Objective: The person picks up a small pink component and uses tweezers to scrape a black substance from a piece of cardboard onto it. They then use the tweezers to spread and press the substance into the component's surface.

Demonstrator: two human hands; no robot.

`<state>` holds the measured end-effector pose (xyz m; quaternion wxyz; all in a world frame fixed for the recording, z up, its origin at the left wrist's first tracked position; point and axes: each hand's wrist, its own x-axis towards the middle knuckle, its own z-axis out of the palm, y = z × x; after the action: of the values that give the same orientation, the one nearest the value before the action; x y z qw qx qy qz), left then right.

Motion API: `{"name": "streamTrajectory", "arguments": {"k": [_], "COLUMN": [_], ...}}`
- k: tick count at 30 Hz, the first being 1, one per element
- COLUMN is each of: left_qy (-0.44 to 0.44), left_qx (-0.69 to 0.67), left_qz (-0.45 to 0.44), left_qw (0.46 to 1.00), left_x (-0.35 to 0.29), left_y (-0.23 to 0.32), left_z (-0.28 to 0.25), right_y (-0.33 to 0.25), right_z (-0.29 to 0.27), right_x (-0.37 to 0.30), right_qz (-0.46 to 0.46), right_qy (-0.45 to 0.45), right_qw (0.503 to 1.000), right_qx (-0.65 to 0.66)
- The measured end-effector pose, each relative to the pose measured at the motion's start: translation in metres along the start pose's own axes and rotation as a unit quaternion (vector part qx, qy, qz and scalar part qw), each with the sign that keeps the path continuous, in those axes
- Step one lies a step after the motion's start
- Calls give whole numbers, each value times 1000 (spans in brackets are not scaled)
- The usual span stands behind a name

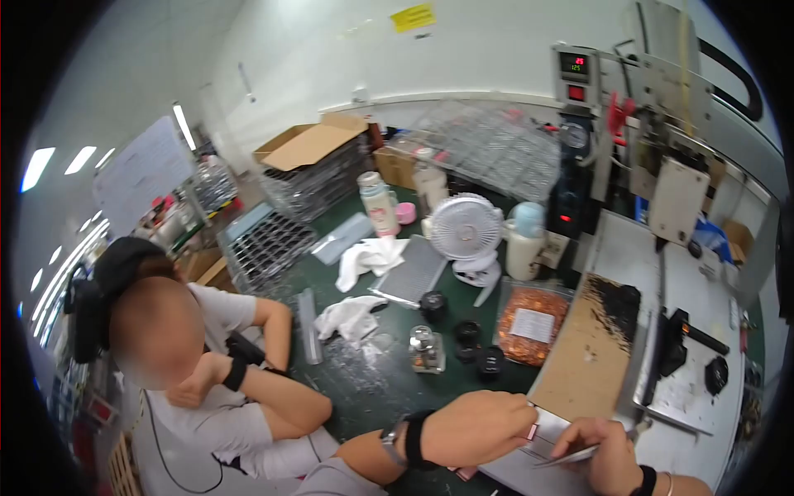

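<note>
My left hand (480,430) is closed in front of me, palm down, at the lower middle. A small white and red piece (533,431) shows at its fingertips; I cannot make out what it is. My right hand (610,460) is just to the right, its fingers pinched round a slim, pointed metal tool (571,457), which looks like tweezers. The tool's tip points left, below my left fingertips. Beneath both hands lies a flat pale surface (509,473), partly hidden by them.
Beyond my hands stand a brown board (579,376) with black residue, a bag of copper-coloured parts (532,324), black round containers (467,332), a glass jar (426,351) and a white fan (466,227). A press-like machine (678,190) rises at right. A person (223,364) sits at left.
</note>
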<state>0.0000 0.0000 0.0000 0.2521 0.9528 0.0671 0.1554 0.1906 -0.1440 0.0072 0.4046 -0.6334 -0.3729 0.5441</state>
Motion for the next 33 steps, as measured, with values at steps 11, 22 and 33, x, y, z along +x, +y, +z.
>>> {"name": "streamTrajectory", "arguments": {"k": [11,22,33], "left_qy": [14,19,12], "left_qx": [-18,-23,8], "left_qz": [-29,-4,4], "left_qw": [999,1000,1000], "left_x": [-20,-20,-21], "left_y": [-7,-8,-7], "left_z": [-9,-6,-7], "right_y": [-12,-9,-12], "right_z": [29,29,31], "right_x": [8,8,7], "right_qz": [-55,-69,-95], "right_qy": [-54,-49,-40], "right_qw": [996,996,994], "right_qx": [54,33,-19]}}
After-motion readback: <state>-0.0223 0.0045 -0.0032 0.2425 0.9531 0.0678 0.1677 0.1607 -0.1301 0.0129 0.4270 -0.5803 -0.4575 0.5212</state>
